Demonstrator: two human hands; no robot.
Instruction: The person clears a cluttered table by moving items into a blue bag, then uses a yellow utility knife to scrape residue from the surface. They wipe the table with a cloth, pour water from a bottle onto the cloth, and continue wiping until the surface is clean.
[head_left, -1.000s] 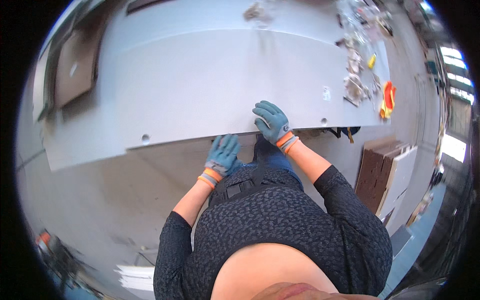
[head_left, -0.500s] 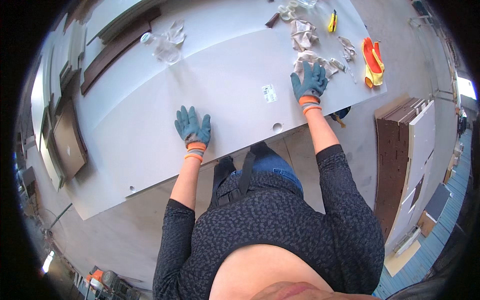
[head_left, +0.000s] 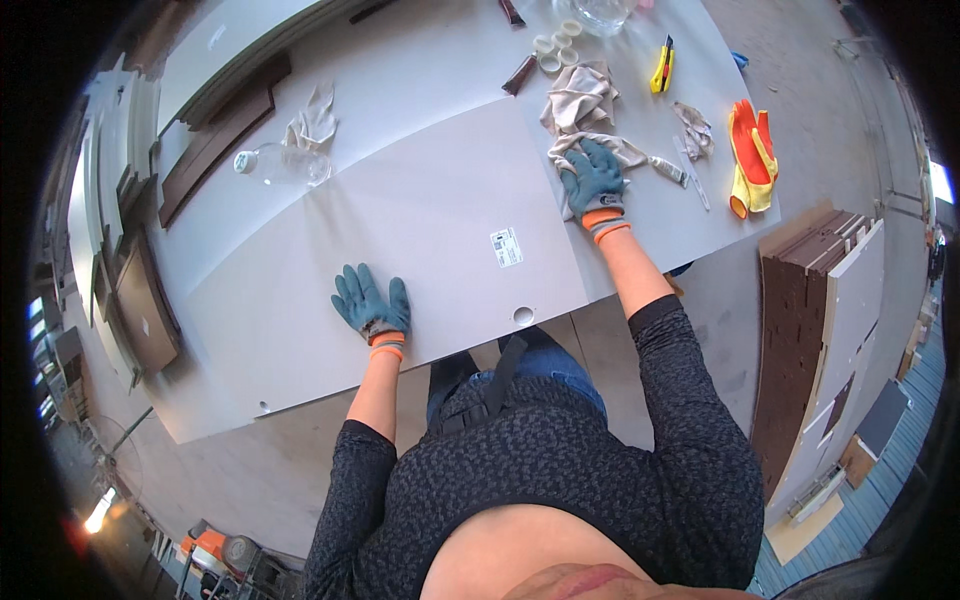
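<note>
My left hand (head_left: 372, 303), in a grey-green coated glove with an orange cuff, lies palm down on a large light-grey panel (head_left: 420, 200). Its fingers are spread and hold nothing. My right hand (head_left: 596, 182), gloved alike, rests on a crumpled beige rag (head_left: 615, 148) just past the panel's right end, fingers apart over the cloth. A second bunched beige cloth (head_left: 582, 92) lies beyond it. Close by on the right are a small tube (head_left: 668, 171) and a thin white stick-like item (head_left: 694, 178). A printed white label (head_left: 507, 247) and a round hole (head_left: 522, 316) mark the panel.
A clear plastic bottle (head_left: 285, 164) lies beyond the panel. A yellow utility knife (head_left: 662, 66), tape rolls (head_left: 557, 46) and orange-yellow gloves (head_left: 752, 160) are at the right. Stacked boards (head_left: 215, 60) stand far left; brown and white panels (head_left: 810, 350) stand on the floor at right.
The view has shifted, so the panel and table items appear lower and further left. My right hand has moved further onto the rag. My left hand stays flat on the panel.
</note>
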